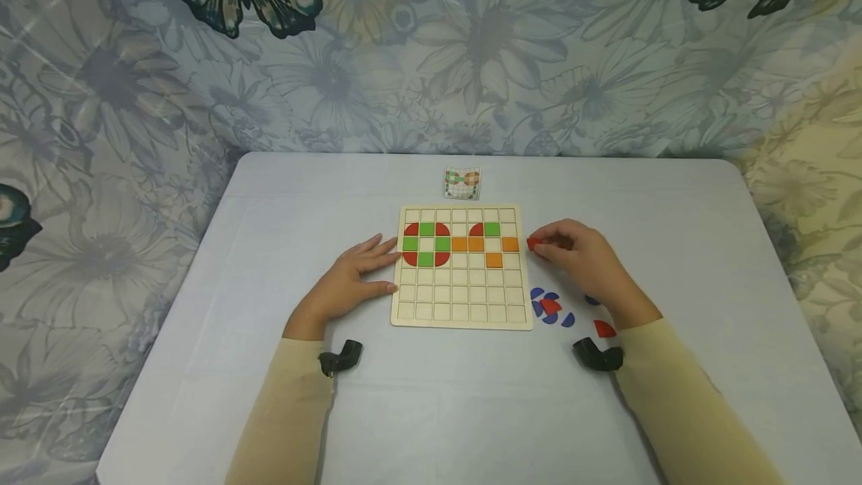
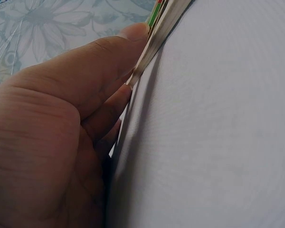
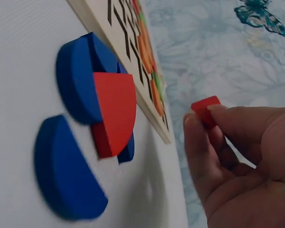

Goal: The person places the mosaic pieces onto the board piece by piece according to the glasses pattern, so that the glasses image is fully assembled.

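Note:
My left hand (image 1: pixel 350 275) rests beside the wooden grid board (image 1: pixel 441 313), its spread fingers touching the left edge. Right of the board, thumb and fingers of my right hand (image 1: pixel 595 264) pinch a small red piece (image 3: pixel 206 110), held off the table in the right wrist view; fingers partly cover its outline. Red, green and orange pieces fill some upper cells, with a red-and-green ring (image 1: pixel 426 230) at left. On the right half, one red quarter-round (image 1: pixel 477 230) sits beside a green square (image 1: pixel 492 230), with orange squares (image 1: pixel 494 260) around a bare cell.
Blue half-rounds (image 3: pixel 69 173) lie loosely near the board's lower right corner, with a red quarter-round (image 3: pixel 118 107) on top of some. Another red quarter-round (image 1: pixel 604 329) lies near my right wrist. A small pattern card (image 1: pixel 462 189) lies behind the board on the white table (image 1: pixel 303 185).

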The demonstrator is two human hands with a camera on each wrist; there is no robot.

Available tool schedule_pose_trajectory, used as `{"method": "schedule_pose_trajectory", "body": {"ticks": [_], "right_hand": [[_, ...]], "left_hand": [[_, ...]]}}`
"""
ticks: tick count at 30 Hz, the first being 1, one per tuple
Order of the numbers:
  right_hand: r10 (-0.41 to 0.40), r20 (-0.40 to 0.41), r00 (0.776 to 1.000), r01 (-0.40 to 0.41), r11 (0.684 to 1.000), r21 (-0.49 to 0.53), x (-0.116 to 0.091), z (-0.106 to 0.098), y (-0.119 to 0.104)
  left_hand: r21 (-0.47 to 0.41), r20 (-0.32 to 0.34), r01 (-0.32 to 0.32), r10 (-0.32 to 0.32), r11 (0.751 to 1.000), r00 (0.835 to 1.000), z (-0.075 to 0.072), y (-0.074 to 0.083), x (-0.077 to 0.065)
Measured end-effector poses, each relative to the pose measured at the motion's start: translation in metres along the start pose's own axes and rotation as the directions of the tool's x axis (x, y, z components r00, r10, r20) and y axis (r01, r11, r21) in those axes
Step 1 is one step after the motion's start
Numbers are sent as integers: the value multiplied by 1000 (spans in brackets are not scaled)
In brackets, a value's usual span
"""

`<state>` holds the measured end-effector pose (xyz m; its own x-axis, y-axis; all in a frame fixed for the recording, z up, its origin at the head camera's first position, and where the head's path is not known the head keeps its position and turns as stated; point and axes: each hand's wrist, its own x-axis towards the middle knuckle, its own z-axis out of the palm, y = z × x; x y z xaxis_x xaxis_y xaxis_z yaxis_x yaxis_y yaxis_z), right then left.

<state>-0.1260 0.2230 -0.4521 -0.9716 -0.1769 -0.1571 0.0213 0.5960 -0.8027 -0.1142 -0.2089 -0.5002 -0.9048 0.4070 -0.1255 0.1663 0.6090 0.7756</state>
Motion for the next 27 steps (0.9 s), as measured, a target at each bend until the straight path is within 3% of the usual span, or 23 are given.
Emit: {"method": "schedule_pose_trajectory", "body": {"ticks": [11,27], "right_hand": [[2,-26,1000,-2,1000,15,29,11,-6],[47,30,998,-46,999,-26,58,27,-6]], "left_hand": [[20,2,7,-7,1000,1000,0,1,1],[9,6,7,-7,1000,1000,-1,1,0]]}}
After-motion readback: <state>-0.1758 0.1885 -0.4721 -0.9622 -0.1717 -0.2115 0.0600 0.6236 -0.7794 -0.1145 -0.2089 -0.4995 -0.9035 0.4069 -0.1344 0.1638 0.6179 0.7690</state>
